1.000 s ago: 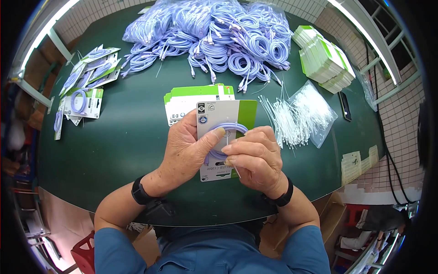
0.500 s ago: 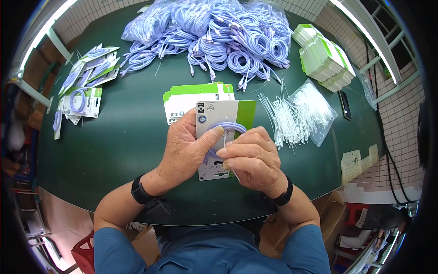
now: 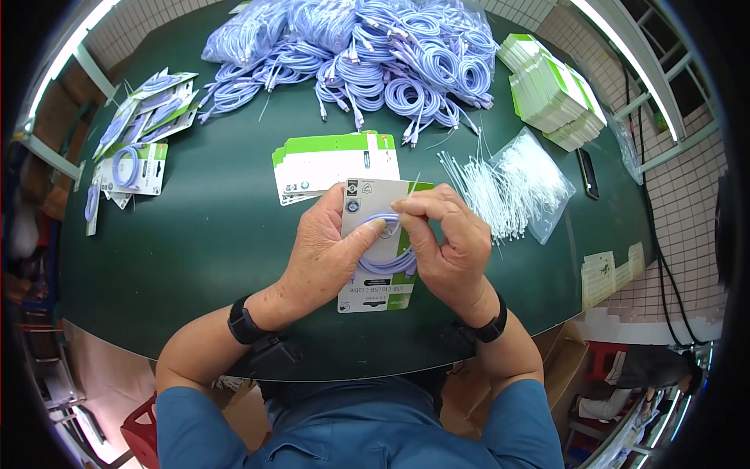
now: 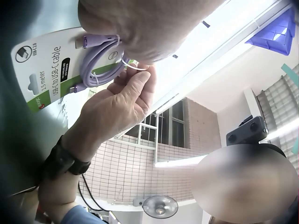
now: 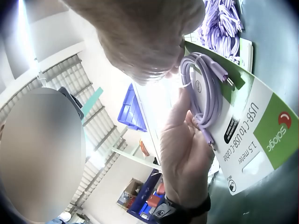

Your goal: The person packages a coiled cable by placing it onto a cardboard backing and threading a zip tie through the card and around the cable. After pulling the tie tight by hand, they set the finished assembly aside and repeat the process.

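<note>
Backing card (image 3: 375, 266) with its coiled lilac cable (image 3: 388, 262) sits right at the middle, just above the green table (image 3: 219, 234), pinned between both hands. The left hand (image 3: 324, 250) clamps card and coil together, thumb pressed onto the loop. The right hand (image 3: 445, 242) pinches a thin white tie (image 4: 135, 66) at the top of the coil, fingertips closed tight on it (the wrist views show it looped round the cable). By my reckoning the cable is seated and the tie threaded; cinching it looks like what remains. Beyond the grip lie blank cards (image 3: 332, 164), further out the big heap of cables (image 3: 367, 55). To the right of the hands, loose ties (image 3: 500, 191) sit close. Finished cards (image 3: 129, 156) lie well off to the left. Open room is left of the grip and toward the near table edge.
</note>
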`<state>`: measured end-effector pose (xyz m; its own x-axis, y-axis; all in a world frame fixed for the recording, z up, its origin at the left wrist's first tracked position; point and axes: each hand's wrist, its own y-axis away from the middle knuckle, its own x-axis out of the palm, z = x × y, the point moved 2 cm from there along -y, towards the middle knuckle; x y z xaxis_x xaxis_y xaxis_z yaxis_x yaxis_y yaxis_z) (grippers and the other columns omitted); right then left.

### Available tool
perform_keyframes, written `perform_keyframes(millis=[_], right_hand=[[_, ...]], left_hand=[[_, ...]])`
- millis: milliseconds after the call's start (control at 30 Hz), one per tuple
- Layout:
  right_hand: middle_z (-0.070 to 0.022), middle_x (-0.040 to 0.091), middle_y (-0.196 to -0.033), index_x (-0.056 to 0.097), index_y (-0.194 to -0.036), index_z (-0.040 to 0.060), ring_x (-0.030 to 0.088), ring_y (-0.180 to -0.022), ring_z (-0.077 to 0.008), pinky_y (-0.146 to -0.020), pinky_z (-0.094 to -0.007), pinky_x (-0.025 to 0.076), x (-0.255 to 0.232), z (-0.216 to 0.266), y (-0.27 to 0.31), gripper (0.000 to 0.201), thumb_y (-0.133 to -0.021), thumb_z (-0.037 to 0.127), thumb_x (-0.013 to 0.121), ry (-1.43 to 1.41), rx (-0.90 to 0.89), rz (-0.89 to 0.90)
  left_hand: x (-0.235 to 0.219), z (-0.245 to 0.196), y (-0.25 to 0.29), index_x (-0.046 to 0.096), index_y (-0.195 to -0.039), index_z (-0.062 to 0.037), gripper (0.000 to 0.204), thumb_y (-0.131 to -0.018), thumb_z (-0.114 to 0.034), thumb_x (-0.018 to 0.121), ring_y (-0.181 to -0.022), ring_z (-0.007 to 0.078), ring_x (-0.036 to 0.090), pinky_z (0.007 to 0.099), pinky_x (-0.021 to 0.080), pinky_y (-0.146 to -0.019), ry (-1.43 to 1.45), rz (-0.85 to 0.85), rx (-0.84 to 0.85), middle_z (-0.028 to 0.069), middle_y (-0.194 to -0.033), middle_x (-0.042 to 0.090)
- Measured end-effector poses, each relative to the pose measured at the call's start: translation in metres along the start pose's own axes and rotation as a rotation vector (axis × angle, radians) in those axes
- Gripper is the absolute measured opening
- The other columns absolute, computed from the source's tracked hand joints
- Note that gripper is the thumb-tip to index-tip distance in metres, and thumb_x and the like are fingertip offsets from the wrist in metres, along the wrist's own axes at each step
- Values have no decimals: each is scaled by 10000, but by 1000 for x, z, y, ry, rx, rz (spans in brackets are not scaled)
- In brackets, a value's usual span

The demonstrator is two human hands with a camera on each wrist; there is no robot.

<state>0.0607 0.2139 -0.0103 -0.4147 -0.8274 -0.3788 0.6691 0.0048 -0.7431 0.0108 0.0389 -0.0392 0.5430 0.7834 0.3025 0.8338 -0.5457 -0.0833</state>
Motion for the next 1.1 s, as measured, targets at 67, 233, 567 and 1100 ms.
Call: perform_keyframes(millis=[67, 233, 567, 1100], right_hand=[[-139, 768, -978, 738, -1078, 1, 720, -824, -255, -696, -335, 574, 1, 0, -2, 249, -861, -99, 807, 93, -56, 10], [-123, 761, -1016, 775, -1114, 14, 711, -824, -247, -700, -327, 577, -3, -3, 0, 345, -794, -104, 832, 220, -243, 90], [-79, 745, -1013, 785, -1124, 72, 664, -782, -229, -633, -316, 537, -5, 6, 5, 410, -758, -104, 842, 256, -331, 78], [-94, 745, -968, 749, -1072, 62, 651, -767, -232, -626, -319, 526, -3, 2, 2, 287, -833, -72, 837, 213, -271, 24]], left_hand=[[-1, 0, 0, 573, -1376, 30, 363, -1025, -17, 655, -1096, 151, 701, 320, 590, -953, -3, -3, -6, 124, -1248, 724], [0, -1, 0, 578, -1359, 32, 348, -1026, -28, 660, -1094, 148, 701, 317, 592, -945, -16, -11, -27, 122, -1242, 727], [-1, -7, 0, 585, -1343, 33, 334, -1022, -26, 654, -1080, 148, 703, 315, 593, -931, -32, -16, 52, 124, -1218, 736], [-1, -8, 1, 593, -1329, 30, 328, -1016, -27, 672, -1063, 143, 706, 309, 594, -919, -57, -29, 57, 120, -1205, 739]])
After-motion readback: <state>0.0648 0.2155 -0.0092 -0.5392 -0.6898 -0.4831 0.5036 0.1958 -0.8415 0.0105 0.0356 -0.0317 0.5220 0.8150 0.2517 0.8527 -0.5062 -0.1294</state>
